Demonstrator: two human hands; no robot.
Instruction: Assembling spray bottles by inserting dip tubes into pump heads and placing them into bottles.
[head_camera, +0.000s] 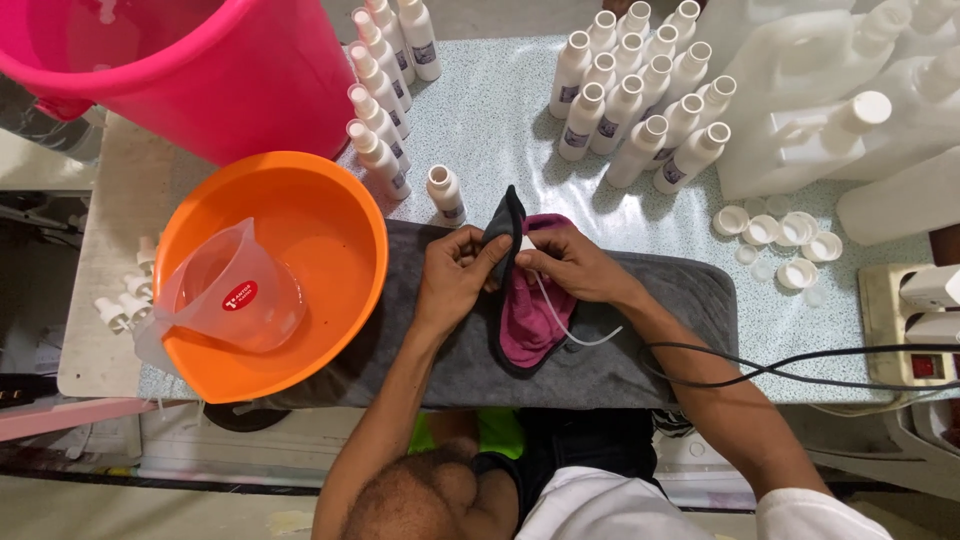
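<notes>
Head view, hands: left hand (455, 275) and right hand (572, 265) are close together at centre, both pinched on one small white pump piece (527, 243) with a thin white tube (560, 318) trailing toward the near right.
Head view, cloth: a dark grey and magenta cloth (525, 320) is folded around the pump piece, its upper edge gripped by the left hand's fingers; its lower part lies on the grey towel (680, 290).
Head view, towel: spread flat across the near edge of the speckled surface (500, 120).
Head view, left: orange basin (330, 215) holding a clear measuring jug (235, 295), tilted; pink bucket (220, 70) beyond it.
Head view, far: a single white bottle (445, 193), uncapped, just beyond the hands; a row of white bottles (380, 110) at far left; a cluster of bottles (640, 100) at far right.
Head view, right: loose white caps (780, 235) on the surface; large white jugs (830, 110) behind them; black cable (800, 362) crossing the right forearm.
</notes>
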